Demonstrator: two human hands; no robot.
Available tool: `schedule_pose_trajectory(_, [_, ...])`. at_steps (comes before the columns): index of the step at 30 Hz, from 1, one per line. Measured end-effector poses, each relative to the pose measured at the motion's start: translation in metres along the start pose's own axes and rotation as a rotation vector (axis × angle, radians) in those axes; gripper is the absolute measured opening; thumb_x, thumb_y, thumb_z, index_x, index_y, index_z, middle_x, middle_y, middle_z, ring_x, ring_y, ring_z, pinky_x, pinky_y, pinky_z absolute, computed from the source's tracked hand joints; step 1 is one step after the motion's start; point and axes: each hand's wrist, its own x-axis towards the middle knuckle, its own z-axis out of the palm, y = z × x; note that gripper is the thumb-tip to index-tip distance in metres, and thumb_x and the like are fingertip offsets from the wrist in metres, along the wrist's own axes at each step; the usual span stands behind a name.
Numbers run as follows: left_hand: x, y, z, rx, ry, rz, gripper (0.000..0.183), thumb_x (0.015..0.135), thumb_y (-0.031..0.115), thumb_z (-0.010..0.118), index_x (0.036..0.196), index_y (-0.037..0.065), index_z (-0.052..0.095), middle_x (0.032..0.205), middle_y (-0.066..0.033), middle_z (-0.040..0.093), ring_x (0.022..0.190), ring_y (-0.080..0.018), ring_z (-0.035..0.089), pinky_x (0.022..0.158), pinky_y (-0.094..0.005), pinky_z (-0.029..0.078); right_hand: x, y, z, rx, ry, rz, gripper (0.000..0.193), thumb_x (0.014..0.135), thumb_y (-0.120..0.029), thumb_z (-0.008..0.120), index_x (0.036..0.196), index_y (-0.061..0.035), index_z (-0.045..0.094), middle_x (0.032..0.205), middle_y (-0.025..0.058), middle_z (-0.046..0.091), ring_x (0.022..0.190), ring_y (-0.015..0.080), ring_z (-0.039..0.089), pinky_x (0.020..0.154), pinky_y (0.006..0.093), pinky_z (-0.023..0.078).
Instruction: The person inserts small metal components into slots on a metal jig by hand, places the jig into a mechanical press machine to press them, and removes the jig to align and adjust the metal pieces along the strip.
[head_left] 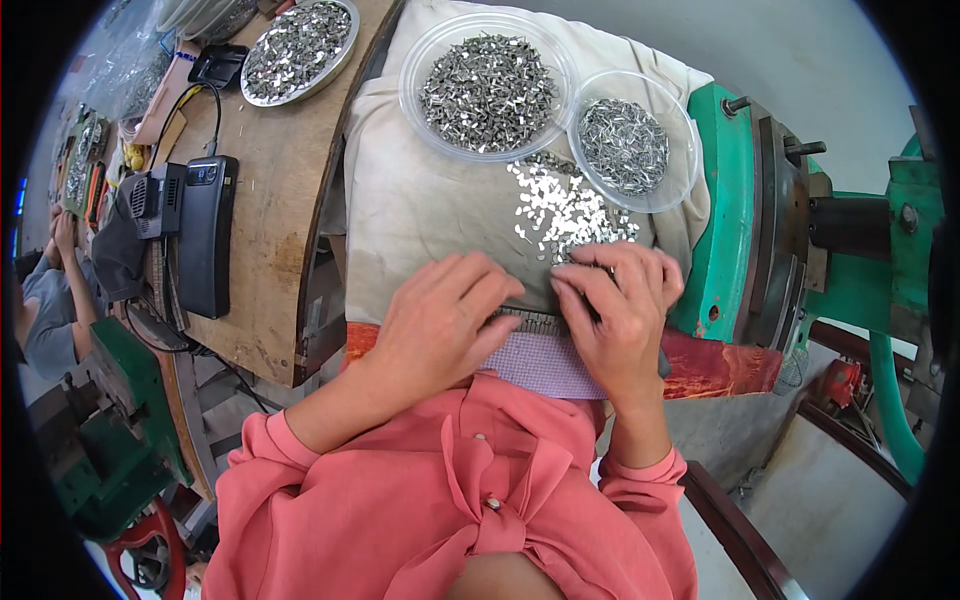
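My left hand (430,315) hangs over the near edge of a beige cloth (400,220), its fingers bent and its thumb close to the index fingertip. Just right of that thumb, a narrow ridged metal strip (540,322) lies partly under my hands. My right hand (622,315) is at the near side of a loose pile of small shiny metal pieces (560,205). Its thumb and index finger are drawn together, other fingers curled. Whatever either hand may hold is too small or hidden to name. Beneath the strip is a lilac woven cloth (545,365).
Beyond the pile stand a large clear bowl (408,85) of small metal parts and a smaller clear bowl (691,150) of thin metal pins. A green machine (715,220) borders the right. On the left wooden table (265,220) lie a black power bank (207,235) and another filled bowl (350,45).
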Motion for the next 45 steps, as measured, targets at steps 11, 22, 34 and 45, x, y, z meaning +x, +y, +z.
schedule_pose_trajectory(11, [0.041, -0.023, 0.012, 0.216, 0.132, 0.006, 0.013, 0.08, 0.009, 0.072, 0.091, 0.006, 0.063, 0.087, -0.0068, 0.057, 0.083, -0.0282, 0.059, 0.069, -0.04, 0.049, 0.018, -0.011, 0.015, -0.077, -0.004, -0.022, 0.014, 0.07, -0.012, 0.078, 0.081, -0.01, 0.069, 0.1, 0.0002, 0.063, 0.106, 0.0234, 0.057, 0.097, 0.0447, 0.032])
schedule_pose_trajectory(22, [0.023, -0.015, 0.007, 0.256, 0.035, 0.094, 0.013, 0.08, 0.012, 0.072, 0.087, 0.008, 0.062, 0.083, -0.0055, 0.053, 0.077, -0.0242, 0.058, 0.064, -0.0374, 0.048, -0.026, -0.008, -0.018, 0.027, 0.002, 0.036, 0.019, 0.066, -0.01, 0.08, 0.081, -0.0152, 0.07, 0.101, -0.0031, 0.065, 0.105, 0.0202, 0.058, 0.097, 0.0423, 0.031])
schedule_pose_trajectory(34, [0.026, -0.018, 0.01, 0.255, 0.034, 0.147, 0.015, 0.081, 0.013, 0.072, 0.085, 0.008, 0.059, 0.081, -0.0057, 0.051, 0.073, -0.0246, 0.057, 0.062, -0.0374, 0.047, -0.038, -0.011, -0.019, -0.053, -0.023, 0.028, 0.02, 0.069, -0.012, 0.08, 0.087, -0.0171, 0.073, 0.1, -0.0042, 0.065, 0.103, 0.0191, 0.059, 0.101, 0.0435, 0.03])
schedule_pose_trajectory(45, [0.015, 0.012, 0.028, 0.103, 0.021, 0.249, 0.015, 0.076, 0.013, 0.074, 0.084, 0.009, 0.062, 0.088, -0.0031, 0.055, 0.077, -0.0219, 0.056, 0.066, -0.0351, 0.046, -0.045, -0.006, -0.022, -0.078, 0.037, 0.097, 0.021, 0.07, -0.01, 0.08, 0.089, -0.0159, 0.075, 0.099, -0.0036, 0.065, 0.1, 0.019, 0.06, 0.1, 0.042, 0.03])
